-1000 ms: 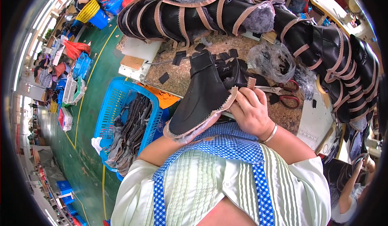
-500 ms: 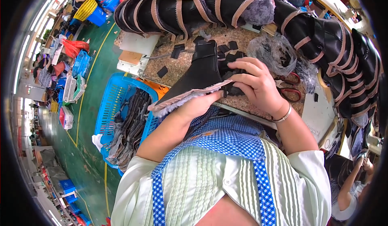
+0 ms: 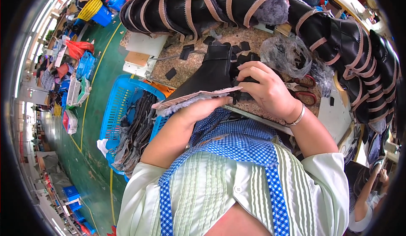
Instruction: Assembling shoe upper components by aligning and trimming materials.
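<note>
A black leather boot upper (image 3: 196, 76) with a grey fleece lining and a pinkish toothed edge lies tilted over the front of the work table. From underneath, my left hand (image 3: 205, 108) grips it, the fingers largely hidden by the fleece and leather. My right hand (image 3: 270, 86) is closed at its right end, fingers bent and thumb at the pinkish edge. Dark material shows under those fingertips; whether it is a separate piece I cannot tell. Small black patches (image 3: 171, 73) lie scattered beyond the upper.
Rows of similar uppers (image 3: 198, 12) line the table's back and right. A clear plastic bag (image 3: 281, 52) with black pieces lies near red-handled scissors (image 3: 306, 96). On my left, a blue basket (image 3: 111, 113) holds dark strips. Another person's arm (image 3: 366, 189) shows at lower right.
The upper and my left hand have shifted slightly left and down. My right fingers have curled more, their tips moving a little toward the pinkish edge.
</note>
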`<state>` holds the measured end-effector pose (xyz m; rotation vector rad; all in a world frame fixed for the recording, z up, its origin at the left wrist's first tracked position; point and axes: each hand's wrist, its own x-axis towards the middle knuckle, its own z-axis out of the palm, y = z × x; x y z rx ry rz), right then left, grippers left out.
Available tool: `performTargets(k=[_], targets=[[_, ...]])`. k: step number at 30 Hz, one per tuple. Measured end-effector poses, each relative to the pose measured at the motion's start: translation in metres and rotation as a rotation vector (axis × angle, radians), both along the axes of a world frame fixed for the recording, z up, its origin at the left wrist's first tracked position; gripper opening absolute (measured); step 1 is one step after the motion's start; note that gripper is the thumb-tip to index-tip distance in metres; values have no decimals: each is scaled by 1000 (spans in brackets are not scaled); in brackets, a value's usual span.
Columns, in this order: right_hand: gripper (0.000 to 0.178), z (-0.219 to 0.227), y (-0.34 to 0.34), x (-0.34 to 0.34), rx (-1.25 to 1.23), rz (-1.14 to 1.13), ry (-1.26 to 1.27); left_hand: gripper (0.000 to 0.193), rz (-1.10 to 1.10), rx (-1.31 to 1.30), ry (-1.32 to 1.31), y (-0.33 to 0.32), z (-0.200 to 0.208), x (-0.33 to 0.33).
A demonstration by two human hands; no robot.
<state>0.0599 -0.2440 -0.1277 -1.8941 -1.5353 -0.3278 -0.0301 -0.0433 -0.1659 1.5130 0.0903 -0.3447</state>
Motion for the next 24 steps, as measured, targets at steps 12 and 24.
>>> performTargets(k=[12, 24], targets=[[33, -3, 0, -12, 17, -76, 74, 29, 27, 242, -191, -5, -20, -1], [23, -13, 3, -31, 165, -204, 43, 21, 80, 534, -610, -24, -27, -5]])
